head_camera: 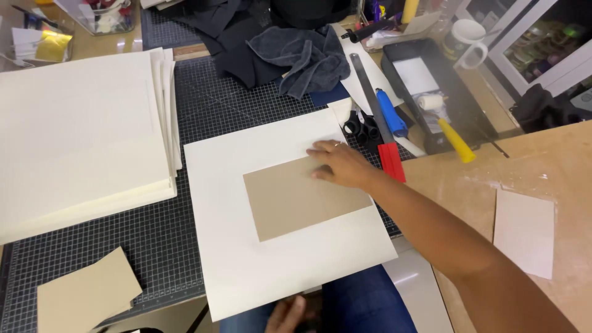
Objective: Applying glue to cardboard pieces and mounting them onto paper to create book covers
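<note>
**Hand pressing tan board onto cream sheet**

The right hand (340,163) is lying flat on the upper right corner of a tan cardboard rectangle (296,197), which is resting on a large cream sheet (246,271) over the gridded cutting mat (154,240). The left hand (287,316) is showing at the sheet's near edge, fingers loose.

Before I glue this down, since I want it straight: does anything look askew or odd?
Yes. The tan board under the right hand lies tilted, its edges not parallel to those of the cream sheet. That sheet also sits rotated against the cutting mat grid and overhangs the mat's front edge.
</note>
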